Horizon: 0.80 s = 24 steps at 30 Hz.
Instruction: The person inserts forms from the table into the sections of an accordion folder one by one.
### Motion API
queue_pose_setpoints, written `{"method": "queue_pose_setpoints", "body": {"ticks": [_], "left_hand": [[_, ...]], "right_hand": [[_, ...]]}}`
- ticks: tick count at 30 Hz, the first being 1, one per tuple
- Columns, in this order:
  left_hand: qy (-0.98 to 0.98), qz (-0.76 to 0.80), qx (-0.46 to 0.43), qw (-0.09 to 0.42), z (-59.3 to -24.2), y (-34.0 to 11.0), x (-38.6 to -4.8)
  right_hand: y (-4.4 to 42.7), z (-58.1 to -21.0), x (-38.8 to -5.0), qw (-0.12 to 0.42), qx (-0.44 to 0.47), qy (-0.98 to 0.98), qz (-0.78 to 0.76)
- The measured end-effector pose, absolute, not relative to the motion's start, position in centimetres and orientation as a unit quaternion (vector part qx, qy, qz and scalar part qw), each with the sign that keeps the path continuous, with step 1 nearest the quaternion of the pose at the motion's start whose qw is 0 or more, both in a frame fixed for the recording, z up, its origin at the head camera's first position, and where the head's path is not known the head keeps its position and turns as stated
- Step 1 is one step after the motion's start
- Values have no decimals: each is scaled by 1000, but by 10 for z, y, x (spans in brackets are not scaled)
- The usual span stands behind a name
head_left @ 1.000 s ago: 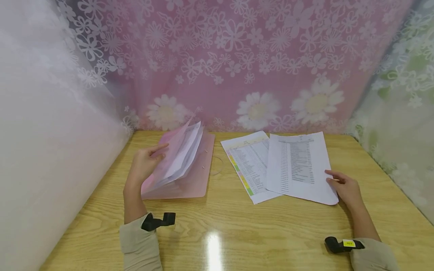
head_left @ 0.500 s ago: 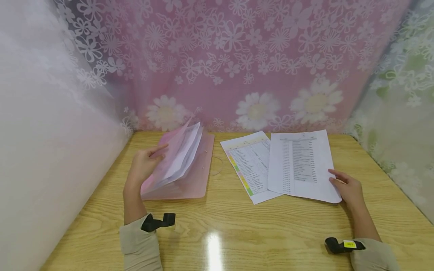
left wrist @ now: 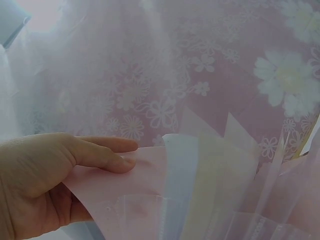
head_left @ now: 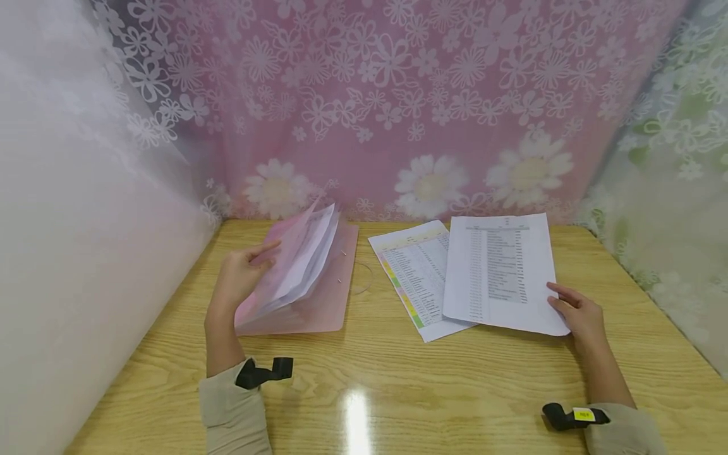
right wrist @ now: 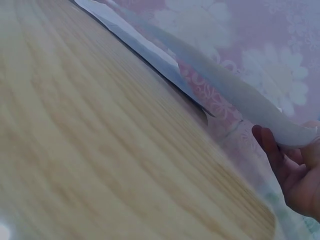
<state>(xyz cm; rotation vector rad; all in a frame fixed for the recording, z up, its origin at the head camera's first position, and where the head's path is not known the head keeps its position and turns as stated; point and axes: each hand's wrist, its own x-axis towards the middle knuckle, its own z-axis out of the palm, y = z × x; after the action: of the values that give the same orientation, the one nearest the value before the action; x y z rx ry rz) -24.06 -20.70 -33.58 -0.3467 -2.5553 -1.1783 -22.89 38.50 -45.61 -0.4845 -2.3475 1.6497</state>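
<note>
At the left of the table lies a pink folder, its cover and inner sheets lifted at a slant. My left hand grips the raised cover at its outer edge; in the left wrist view the thumb of that hand lies over the pink cover. On the right, my right hand pinches a printed sheet of paper by its right edge. The right wrist view has this sheet raised off the table. Partly under it in the head view lies another printed sheet with coloured row marks.
A thin clear loop and small metal prongs show near the folder's right edge. The wooden table ends at a pink flowered curtain. A white sheet wall stands at the left.
My right hand has lifted the printed sheet a little; it shifted right, then back left. The left hand and the folder look much the same.
</note>
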Motion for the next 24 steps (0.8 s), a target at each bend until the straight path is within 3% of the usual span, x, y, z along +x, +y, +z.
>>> {"method": "queue_pose_setpoints", "body": {"ticks": [5,17,24], "left_hand": [[-891,-412,-118,149,-335,-207,-240],[-893,-406,-123,151,-336,-206,-241],[-895,-399,-127,155,-335,-205,-241]], "right_hand": [[380,-450,-230,108,-177,-814,542],[358,-438,-229,86,-142,-714,680],[344,-436,-230,71,-127,-736,661]]}}
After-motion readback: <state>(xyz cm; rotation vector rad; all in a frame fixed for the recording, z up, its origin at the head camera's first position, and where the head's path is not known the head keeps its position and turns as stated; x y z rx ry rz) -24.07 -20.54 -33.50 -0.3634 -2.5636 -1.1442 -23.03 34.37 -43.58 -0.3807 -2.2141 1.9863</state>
